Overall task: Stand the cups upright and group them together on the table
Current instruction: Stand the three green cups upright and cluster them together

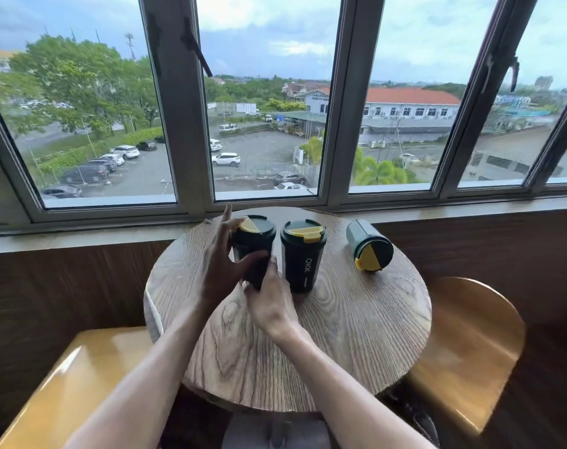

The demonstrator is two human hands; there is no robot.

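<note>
2 hands, left hand (222, 254) and right hand (269, 303), clasp the left cup (254, 241); a hasty release risks toppling it onto the upright middle cup (303, 254); third cup (369, 244) lies sideways, could roll

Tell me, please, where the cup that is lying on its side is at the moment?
The tipped cup lies on the round table, far right, apart from the two upright cups.

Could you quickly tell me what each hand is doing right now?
Left hand: closed around the left cup.
Right hand: fingers on that cup's base.
</note>
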